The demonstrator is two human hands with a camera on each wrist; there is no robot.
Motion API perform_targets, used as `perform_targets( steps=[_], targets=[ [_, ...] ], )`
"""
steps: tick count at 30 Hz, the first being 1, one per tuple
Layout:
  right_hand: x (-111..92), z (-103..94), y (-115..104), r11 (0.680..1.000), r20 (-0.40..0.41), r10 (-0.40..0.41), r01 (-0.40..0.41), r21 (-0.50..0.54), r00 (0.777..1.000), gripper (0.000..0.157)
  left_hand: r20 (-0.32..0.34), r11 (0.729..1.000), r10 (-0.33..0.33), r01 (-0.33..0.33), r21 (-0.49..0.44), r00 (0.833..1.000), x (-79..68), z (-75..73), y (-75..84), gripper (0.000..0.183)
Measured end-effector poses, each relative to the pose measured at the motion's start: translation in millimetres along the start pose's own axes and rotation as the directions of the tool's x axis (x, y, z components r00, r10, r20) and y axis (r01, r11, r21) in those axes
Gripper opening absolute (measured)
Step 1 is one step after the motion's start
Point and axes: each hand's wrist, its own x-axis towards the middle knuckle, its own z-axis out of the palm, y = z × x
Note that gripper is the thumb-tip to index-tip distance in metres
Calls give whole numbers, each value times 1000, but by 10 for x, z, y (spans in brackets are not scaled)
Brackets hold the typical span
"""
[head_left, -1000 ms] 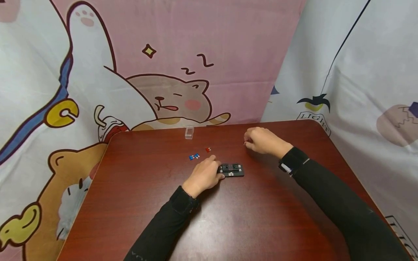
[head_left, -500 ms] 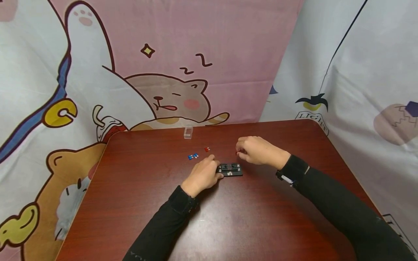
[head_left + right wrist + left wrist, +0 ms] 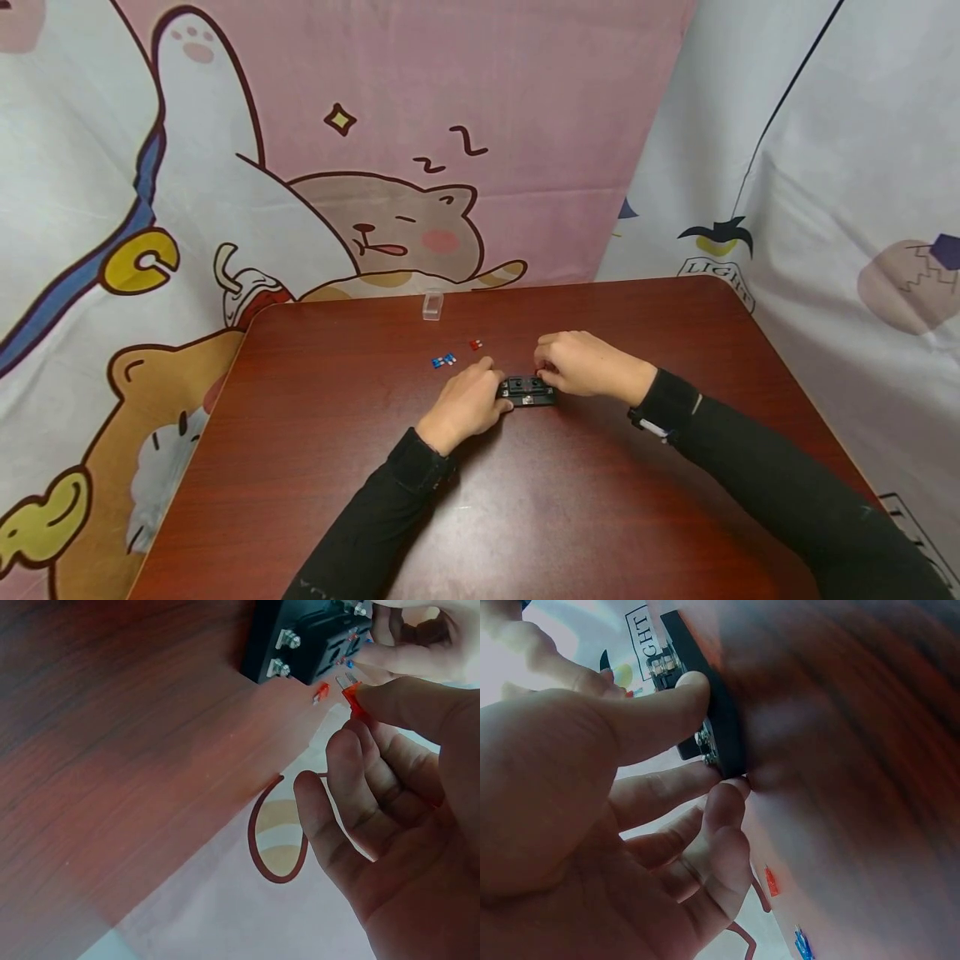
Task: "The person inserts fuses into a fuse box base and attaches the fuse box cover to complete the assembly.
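My left hand (image 3: pixel 465 404) grips the left end of a black fuse block (image 3: pixel 527 400) that sits on the table. In the left wrist view, the thumb (image 3: pixel 682 701) lies against the block's side, with fingertips at its end. Metal screw terminals (image 3: pixel 287 639) show on the block in the right wrist view. My right hand (image 3: pixel 592 364) is at the block's right end, pinching a red blade fuse (image 3: pixel 355 701) between thumb and finger. The fuse's metal prongs point toward the block and look apart from it in the right wrist view.
Behind the left hand lie another red blade fuse (image 3: pixel 476 344) and blue blade fuses (image 3: pixel 439 362). A small clear plastic box (image 3: pixel 432 307) stands near the back edge of the brown table (image 3: pixel 300 433). A printed cloth (image 3: pixel 555 150) hangs behind.
My right hand has moved left and nearer, bringing the red blade fuse from beyond the fuse block to its right end. The left hand keeps its hold in the same place.
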Motion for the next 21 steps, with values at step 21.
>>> perform_targets(
  steps=[21],
  targets=[
    [51, 104, -5, 1000, -4, -8, 8, -12, 1000, 5, -4, 1000, 7, -7, -5, 1000, -6, 3, -1, 34]
  ],
)
